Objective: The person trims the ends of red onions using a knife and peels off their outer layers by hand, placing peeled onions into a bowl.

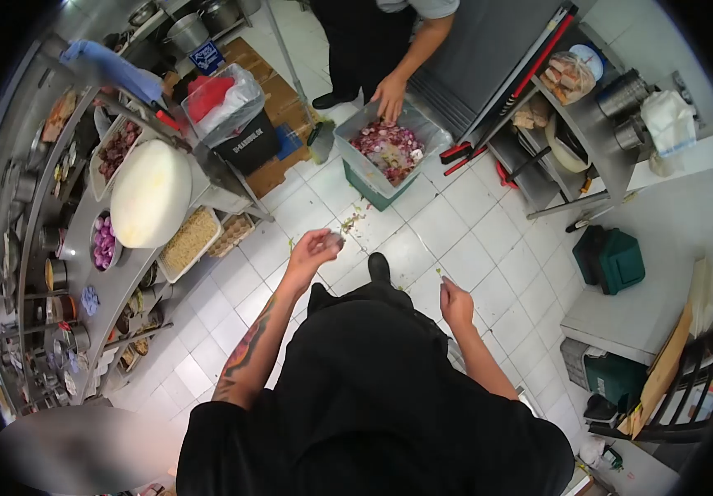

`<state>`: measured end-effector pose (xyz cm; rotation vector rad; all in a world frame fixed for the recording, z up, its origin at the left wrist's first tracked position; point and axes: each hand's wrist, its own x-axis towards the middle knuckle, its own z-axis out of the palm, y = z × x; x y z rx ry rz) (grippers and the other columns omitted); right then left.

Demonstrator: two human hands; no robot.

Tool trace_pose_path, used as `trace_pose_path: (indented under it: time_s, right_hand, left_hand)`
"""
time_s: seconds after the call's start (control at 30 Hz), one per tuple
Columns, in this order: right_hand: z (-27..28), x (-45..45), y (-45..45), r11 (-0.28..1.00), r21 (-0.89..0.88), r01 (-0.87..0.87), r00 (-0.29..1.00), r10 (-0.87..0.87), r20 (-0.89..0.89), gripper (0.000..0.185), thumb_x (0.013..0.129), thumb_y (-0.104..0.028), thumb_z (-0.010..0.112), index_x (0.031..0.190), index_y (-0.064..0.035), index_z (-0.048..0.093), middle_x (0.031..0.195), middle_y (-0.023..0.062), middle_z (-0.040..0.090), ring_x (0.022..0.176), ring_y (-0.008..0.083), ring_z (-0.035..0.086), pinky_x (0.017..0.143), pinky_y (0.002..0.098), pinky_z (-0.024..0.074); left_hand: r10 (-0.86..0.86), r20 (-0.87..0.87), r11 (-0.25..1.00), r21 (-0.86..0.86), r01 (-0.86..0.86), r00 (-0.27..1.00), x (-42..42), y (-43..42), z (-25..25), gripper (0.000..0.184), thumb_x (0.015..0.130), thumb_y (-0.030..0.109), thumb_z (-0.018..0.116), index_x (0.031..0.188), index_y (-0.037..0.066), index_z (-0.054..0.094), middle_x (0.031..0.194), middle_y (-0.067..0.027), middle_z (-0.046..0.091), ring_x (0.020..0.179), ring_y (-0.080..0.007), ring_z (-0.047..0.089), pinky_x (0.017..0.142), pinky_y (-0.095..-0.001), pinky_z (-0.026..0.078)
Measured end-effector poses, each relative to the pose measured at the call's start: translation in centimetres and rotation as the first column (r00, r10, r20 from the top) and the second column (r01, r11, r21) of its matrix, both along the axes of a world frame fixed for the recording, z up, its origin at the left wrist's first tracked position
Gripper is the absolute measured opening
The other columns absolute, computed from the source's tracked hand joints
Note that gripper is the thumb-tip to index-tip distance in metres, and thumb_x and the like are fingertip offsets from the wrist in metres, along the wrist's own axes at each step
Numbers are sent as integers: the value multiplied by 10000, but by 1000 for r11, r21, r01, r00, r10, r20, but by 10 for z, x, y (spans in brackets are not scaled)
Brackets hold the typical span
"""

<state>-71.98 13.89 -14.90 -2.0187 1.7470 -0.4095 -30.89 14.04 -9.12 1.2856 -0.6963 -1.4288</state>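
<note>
Black shirt [356, 397] nearest the lens, the wearer's torso filling the lower middle.

Left hand [311, 255] out ahead of the body, fingers curled round a small roundish piece [336, 241]; too blurred to name. Right hand [457, 306] closed on the handle end of what looks like a short knife [445, 281], held above the tiled floor [472, 223], well apart from the left.

Risks, as judged: bare blade, so a careless swing inward could nick the left fingers. Loose grip or wet skin might let the piece slip. Scraps [351, 221] on the tiles near the boot [379, 268] could cause a skid. Another person's hand [390, 97] is over the lined bin [379, 198]; stepping forward with the blade leading might catch it.

Knife points forward, away from the body, tip slightly left; long axis runs roughly fore-and-aft. Up or down tilt: cannot tell.
</note>
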Motion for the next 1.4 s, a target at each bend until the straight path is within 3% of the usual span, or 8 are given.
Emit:
trace_pose_path:
  time_s: [0.13,0.2,0.27,0.53,0.7,0.87,1.23,1.4]
  right_hand:
    - [31,66,58,992,-74,-105,981,115,158,310,940,-102,669,1242,-90,740,892,226,735,767,391,723,692,427,571]
    - [46,120,69,956,-142,-258,906,290,308,394,889,-55,694,1281,-87,712,960,184,749,777,385,717,697,435,579]
    - [73,187,80,917,-187,-353,849,398,348,403,883,-52,699,1285,-88,711,945,175,746,757,371,714,677,425,572]
    - [176,399,137,562,-405,-721,431,821,374,471,853,-21,708,1321,-79,691,868,141,726,696,334,698,613,397,545]
    - [184,456,167,286,-450,-846,187,949,253,533,837,-9,718,1360,-92,664,868,118,724,693,326,695,616,398,559]
    - [179,486,187,184,-418,-890,85,966,245,562,823,-15,730,1374,-100,655,869,113,717,695,324,692,612,402,561]
    - [171,540,142,230,-370,-900,158,964,214,567,833,-2,722,1387,-89,643,863,136,707,714,346,687,648,414,559]
    - [153,565,84,334,-411,-848,285,942,177,593,826,-42,726,1407,-98,622,787,103,649,669,328,662,590,430,545]
  left_hand:
    - [41,-148,999,32,-37,988,49,99,5,571,976,150,744,1482,39,504,1349,-132,634,1145,-172,640,978,-353,532]
    - [216,-486,976,102,-191,846,72,134,2,546,1039,244,670,1522,79,476,1411,-112,616,1203,-181,612,1053,-368,484]
    - [285,-442,957,85,-277,851,87,163,21,501,1076,331,599,1513,108,497,1455,-91,600,1258,-185,581,1106,-377,435]
    - [519,-318,765,-243,-597,794,143,280,78,477,1002,147,707,1415,-6,522,1324,-114,650,1191,-204,657,1017,-365,552]
    - [735,-332,550,-220,-806,592,162,336,78,403,976,106,724,1317,-19,551,1238,-123,680,1131,-203,683,1008,-368,562]
    - [822,-350,418,-163,-894,448,171,364,73,375,952,76,744,1261,-24,556,1202,-127,690,1096,-197,690,989,-366,572]
    - [862,-27,473,-321,-821,507,238,320,75,276,949,25,723,1192,-9,598,1138,-117,717,1052,-203,709,952,-353,584]
    - [772,-136,584,-237,-777,621,279,254,81,240,958,32,711,1181,-17,641,1162,-130,728,1078,-217,709,988,-386,579]
